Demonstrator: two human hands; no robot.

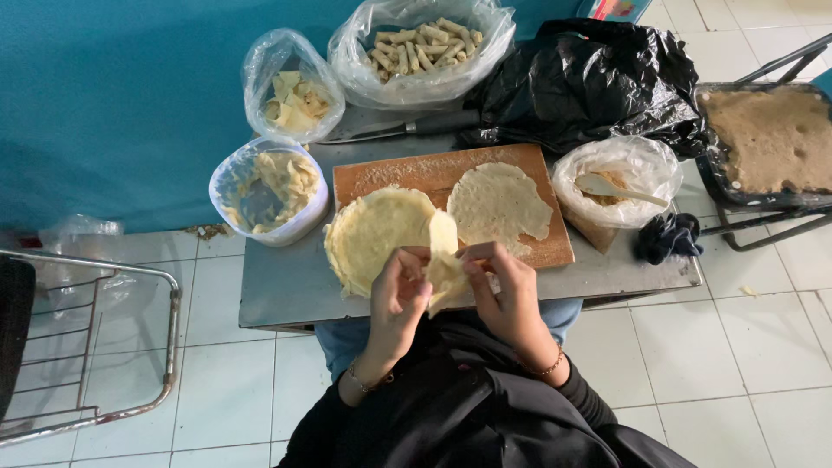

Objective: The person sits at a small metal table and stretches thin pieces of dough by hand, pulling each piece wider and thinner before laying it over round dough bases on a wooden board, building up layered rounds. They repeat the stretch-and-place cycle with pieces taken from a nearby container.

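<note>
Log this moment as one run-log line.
left hand: holds thin wrapper sheet | right hand: holds same sheet | below: wrapper stack, wooden board

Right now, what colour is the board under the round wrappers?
The board is reddish-brown wood, dusted with white flour; the head view shows it.

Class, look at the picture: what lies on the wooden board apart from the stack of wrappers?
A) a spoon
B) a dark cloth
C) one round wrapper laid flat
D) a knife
C: a single round wrapper lies flat on the wooden board, beside the stack of wrappers.
</note>
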